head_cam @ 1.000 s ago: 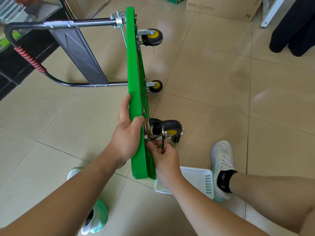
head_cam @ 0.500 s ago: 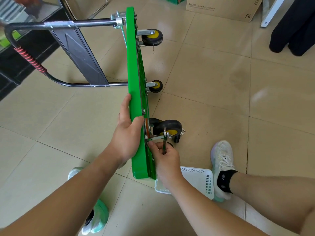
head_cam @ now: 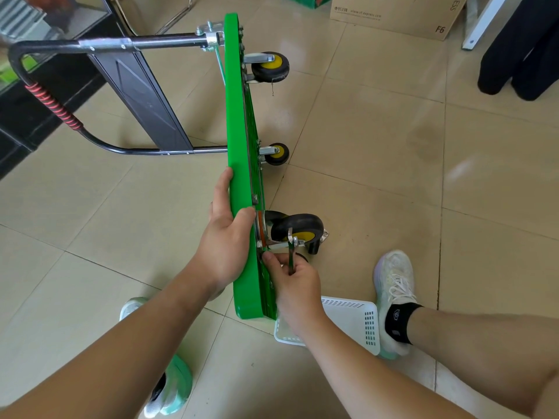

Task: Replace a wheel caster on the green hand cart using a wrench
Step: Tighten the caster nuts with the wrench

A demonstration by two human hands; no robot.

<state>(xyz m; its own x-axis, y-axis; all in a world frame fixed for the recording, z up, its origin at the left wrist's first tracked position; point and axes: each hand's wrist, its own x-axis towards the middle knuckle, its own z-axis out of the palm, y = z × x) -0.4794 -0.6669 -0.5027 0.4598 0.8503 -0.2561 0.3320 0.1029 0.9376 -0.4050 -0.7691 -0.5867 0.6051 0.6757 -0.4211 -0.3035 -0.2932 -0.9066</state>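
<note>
Nearest to me, the person's left light mint-and-white sneaker point(head_cam: 172, 385) is planted on the beige tiled floor point(head_cam: 363, 131), and the right white laced sneaker point(head_cam: 393, 282) sits just beside a white perforated plastic basket point(head_cam: 360, 322) that lies on the tiles under the right forearm.

Past those, the green flat-deck hand cart point(head_cam: 239, 116) stands on its long edge, wheels pointing to the person's right. The left hand point(head_cam: 225, 240) clasps the upper edge of the deck near its close end: fingers lie along the top face and the thumb hooks over to the underside, so that grip is wrapped on the cart.

The right hand point(head_cam: 298, 282) is curled around a slim silver metal wrench point(head_cam: 291, 255), its grip closed on the handle, with one fingertip touching the underside of the deck. The wrench rises upright from the fist and its head meets the metal bracket of the near black-tyred, yellow-hubbed caster point(head_cam: 299, 228). I cannot tell which nut it sits on.

Farther along the underside are two smaller black-and-yellow casters, one at mid-deck point(head_cam: 276, 153) and one at the far end point(head_cam: 270, 66). The black tubular handle point(head_cam: 90, 43), partly bound in red cord point(head_cam: 53, 105), lies out to the left.

A brown cardboard box point(head_cam: 393, 16) sits beyond.
</note>
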